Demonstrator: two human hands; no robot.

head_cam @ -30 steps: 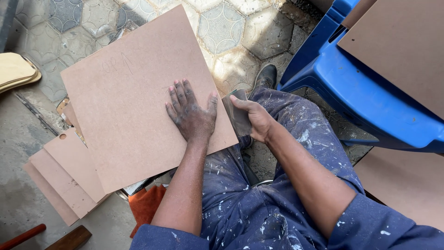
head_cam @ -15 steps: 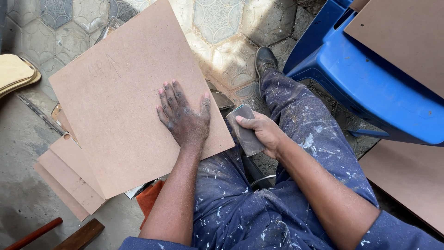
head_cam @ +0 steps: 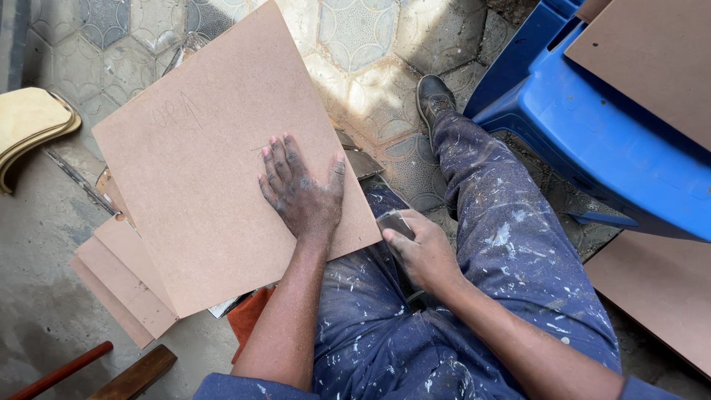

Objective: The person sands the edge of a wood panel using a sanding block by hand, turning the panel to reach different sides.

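Left hand (head_cam: 302, 194) lies flat, fingers spread, pressing the top fibreboard panel (head_cam: 222, 148), which rests across the person's lap over a stack of smaller panels (head_cam: 122, 278). Right hand (head_cam: 421, 252) sits at the panel's lower right corner, its grip closed around a grey sanding block (head_cam: 392, 222). Blue plastic chair (head_cam: 592, 141) stands just beside the right leg.

grey block (head_cam: 392, 221) mostly hidden inside the right hand (head_cam: 422, 252); lower boards (head_cam: 122, 278) largely covered by the top board (head_cam: 215, 170).
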